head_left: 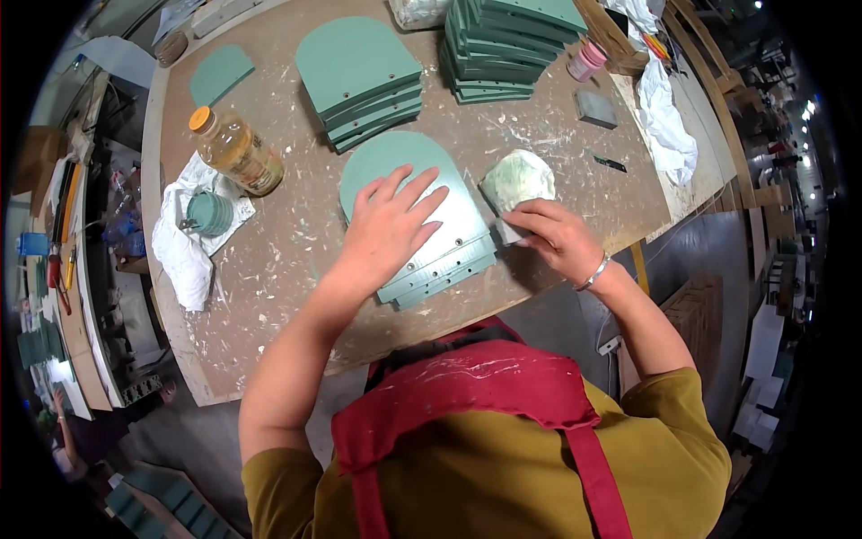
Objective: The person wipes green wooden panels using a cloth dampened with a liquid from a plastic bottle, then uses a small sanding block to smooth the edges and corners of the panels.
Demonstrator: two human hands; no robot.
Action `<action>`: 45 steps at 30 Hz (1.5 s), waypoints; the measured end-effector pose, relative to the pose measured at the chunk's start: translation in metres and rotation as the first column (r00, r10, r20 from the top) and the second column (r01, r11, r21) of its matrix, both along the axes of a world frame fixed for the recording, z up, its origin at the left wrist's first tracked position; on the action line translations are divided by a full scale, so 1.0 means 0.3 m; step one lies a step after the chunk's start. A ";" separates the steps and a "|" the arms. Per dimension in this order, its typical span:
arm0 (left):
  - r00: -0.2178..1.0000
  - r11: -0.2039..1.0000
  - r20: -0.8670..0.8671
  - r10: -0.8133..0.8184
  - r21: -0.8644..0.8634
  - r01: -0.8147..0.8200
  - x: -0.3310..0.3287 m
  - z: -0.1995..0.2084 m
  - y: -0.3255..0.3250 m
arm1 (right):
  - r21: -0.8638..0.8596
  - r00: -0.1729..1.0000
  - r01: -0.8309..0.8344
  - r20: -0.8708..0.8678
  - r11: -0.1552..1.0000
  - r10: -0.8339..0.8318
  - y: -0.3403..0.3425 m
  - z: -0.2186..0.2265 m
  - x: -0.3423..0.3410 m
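Green panels [455, 213] lie beneath left grip [382, 232] (spread wide); right grip [558, 238] pinches grey block [509, 232].

A white-streaked red apron [467, 386] covers a mustard short-sleeved shirt [485, 485].

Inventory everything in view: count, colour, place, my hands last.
worktable: one, brown, centre
central stack: one, green panels, under left hand
rear stack: one, green, top centre
tall stack: one, green, upper right
single panel: one, green, upper left
bottle: one, yellowish, orange cap, left
left cloth: one, white, beside bottle
round container: one, green, on left cloth
right cloth: one, white, right edge
cloth pad: one, white-green, beside right hand
jar: one, pink, upper right
block: one, grey, right
slim tool: one, black, right
small piece: one, grey, in right hand
background items: uncountable, mixed, around worktable
co-worker: one, blurred, far left
apron: one, red, on wearer
left hand: one, bare, spread on central stack
right hand: one, bare, pinching small piece
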State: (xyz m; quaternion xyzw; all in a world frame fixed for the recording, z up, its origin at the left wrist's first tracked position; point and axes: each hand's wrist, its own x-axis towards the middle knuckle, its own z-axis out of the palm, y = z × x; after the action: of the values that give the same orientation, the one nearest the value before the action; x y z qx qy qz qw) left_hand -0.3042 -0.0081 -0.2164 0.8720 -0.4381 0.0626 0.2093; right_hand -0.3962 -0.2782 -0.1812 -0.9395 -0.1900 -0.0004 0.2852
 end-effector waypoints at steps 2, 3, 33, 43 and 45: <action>1.000 1.000 -0.012 0.002 0.013 -0.002 -0.006 0.002 -0.002 | 0.042 0.999 -0.027 0.039 0.999 0.025 0.047 -0.001 0.019; 1.000 1.000 -0.013 -0.005 0.016 0.005 -0.005 0.007 -0.004 | 0.078 0.995 -0.047 0.086 0.996 0.041 0.054 -0.001 0.025; 0.999 0.996 -0.044 -0.020 0.085 0.023 0.001 0.027 -0.011 | 0.169 0.984 -0.038 0.177 0.985 0.008 0.008 -0.106 0.158; 0.999 0.998 -0.031 -0.022 0.054 0.023 0.001 0.015 -0.005 | 0.011 0.985 -0.170 -0.003 0.985 0.170 -0.067 -0.001 -0.026; 0.999 0.999 -0.026 -0.022 0.041 0.023 0.002 0.014 -0.003 | 0.215 0.995 0.080 -0.069 0.973 -0.067 -0.070 0.052 -0.043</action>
State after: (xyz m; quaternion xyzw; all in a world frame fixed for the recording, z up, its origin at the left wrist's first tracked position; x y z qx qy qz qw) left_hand -0.3036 -0.0089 -0.2123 0.8719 -0.4463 0.0403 0.1975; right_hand -0.4092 -0.2993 -0.1655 -0.9086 -0.1451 -0.0031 0.3917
